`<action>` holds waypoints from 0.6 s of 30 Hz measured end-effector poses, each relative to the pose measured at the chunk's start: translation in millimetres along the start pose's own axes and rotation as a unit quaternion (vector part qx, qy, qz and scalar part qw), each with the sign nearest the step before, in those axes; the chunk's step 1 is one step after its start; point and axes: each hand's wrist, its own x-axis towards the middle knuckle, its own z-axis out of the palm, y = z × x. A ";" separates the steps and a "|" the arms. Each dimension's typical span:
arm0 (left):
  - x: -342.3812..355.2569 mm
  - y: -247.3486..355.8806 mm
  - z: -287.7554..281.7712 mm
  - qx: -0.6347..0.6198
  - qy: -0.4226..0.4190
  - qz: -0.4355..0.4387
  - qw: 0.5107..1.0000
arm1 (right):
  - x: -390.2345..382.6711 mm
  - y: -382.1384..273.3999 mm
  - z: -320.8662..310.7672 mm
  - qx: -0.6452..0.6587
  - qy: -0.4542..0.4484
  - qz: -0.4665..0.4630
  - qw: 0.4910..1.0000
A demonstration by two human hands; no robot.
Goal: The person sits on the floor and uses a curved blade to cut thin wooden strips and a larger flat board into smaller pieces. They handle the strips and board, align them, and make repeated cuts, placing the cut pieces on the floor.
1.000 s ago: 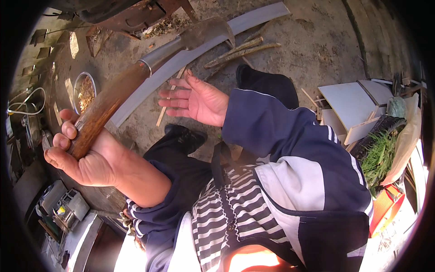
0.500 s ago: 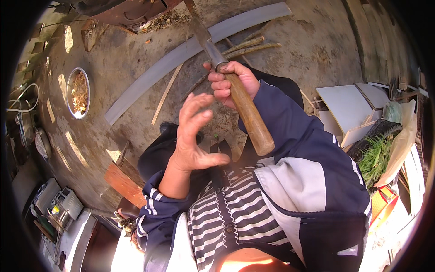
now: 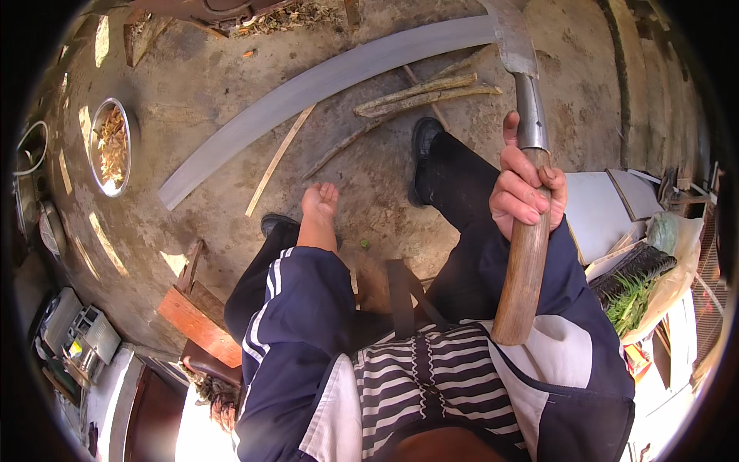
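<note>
My right hand (image 3: 527,192) is wrapped round the wooden handle of a chopping knife (image 3: 519,269), near its metal socket. The knife stands raised at the right, its blade pointing away and partly cut off by the top of the view. My index finger sticks up beside the socket. My left hand (image 3: 319,202) reaches low and forward over the floor between my legs, fingers stretched out and nothing in them. Beyond it lie a thin wood strip (image 3: 281,160) and several cut sticks (image 3: 419,98). A long grey board (image 3: 308,91) stretches behind them.
A metal bowl of wood shavings (image 3: 112,146) sits at the far left. An orange-brown wooden bench (image 3: 200,327) is by my left leg. At the right are white panels (image 3: 600,208) and a bag with green leaves (image 3: 633,296). A cluttered table (image 3: 127,393) stands lower left.
My right hand has swung the knife to the right, its handle now nearly upright in view. My left hand has dropped away from near the handle, reaching down and forward. My legs show more.
</note>
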 end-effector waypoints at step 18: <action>55.9 1.8 82.7 -0.187 -0.003 -0.007 0.982 | 2.4 -9.4 3.6 -0.003 0.091 -0.012 0.996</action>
